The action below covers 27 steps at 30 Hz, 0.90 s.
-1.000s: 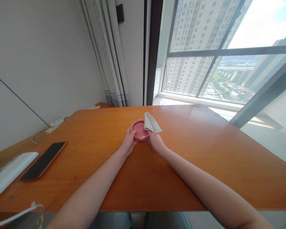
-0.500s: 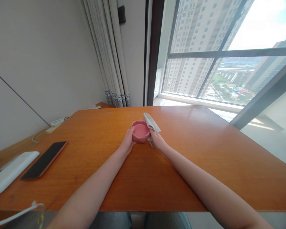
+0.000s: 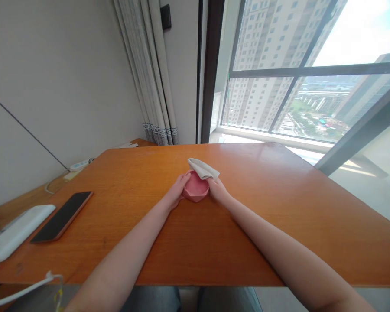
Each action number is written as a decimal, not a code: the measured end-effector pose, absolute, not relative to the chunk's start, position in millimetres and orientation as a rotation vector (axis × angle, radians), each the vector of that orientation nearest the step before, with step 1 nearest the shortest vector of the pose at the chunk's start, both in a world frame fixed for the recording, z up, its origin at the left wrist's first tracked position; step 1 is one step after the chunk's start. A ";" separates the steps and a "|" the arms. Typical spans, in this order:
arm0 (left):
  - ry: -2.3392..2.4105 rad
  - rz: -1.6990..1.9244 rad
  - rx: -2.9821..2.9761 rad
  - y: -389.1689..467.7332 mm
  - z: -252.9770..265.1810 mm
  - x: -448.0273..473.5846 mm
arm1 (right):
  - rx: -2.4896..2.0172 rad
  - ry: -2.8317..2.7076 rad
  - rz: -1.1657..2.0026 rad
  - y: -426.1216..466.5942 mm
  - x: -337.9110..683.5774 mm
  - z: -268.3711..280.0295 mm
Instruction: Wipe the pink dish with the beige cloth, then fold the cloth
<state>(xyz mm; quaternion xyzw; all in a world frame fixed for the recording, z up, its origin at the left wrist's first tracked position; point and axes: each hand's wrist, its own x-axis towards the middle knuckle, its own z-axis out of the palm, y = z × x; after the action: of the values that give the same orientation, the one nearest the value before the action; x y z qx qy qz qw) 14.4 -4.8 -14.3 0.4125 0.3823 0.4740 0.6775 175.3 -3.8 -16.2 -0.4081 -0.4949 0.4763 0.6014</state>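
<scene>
A shallow pink bowl with a faceted outside (image 3: 196,190) is held in front of me over the middle of the table. My left hand (image 3: 178,189) grips its left side, thumb over the rim. In my right hand (image 3: 217,189) is a folded off-white cloth (image 3: 204,168), which lies across the far right part of the bowl's rim. The right fingers are mostly hidden under the cloth and behind the bowl.
The orange-brown wooden table (image 3: 266,212) spans the view. At its left lie a dark phone (image 3: 62,216) and a white rounded device (image 3: 21,232). A white cable (image 3: 32,288) hangs by the near left edge. A power strip (image 3: 80,164) sits at the far left.
The bowl has shifted slightly right and nearer to me and turned a little. The cloth has swung left over the rim; its end no longer hangs below my right hand.
</scene>
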 end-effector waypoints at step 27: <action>0.928 1.157 0.956 -1.0 -12.0 16.3 | -1.014 -0.627 1.369 -7.7 162.8 -7.4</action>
<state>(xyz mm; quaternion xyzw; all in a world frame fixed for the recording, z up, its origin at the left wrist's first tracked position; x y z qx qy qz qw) 16.3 -1.0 -12.0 0.4183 0.4063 0.5063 0.6353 162.8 -7.7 -7.4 -0.4400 -0.2721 0.5944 0.6156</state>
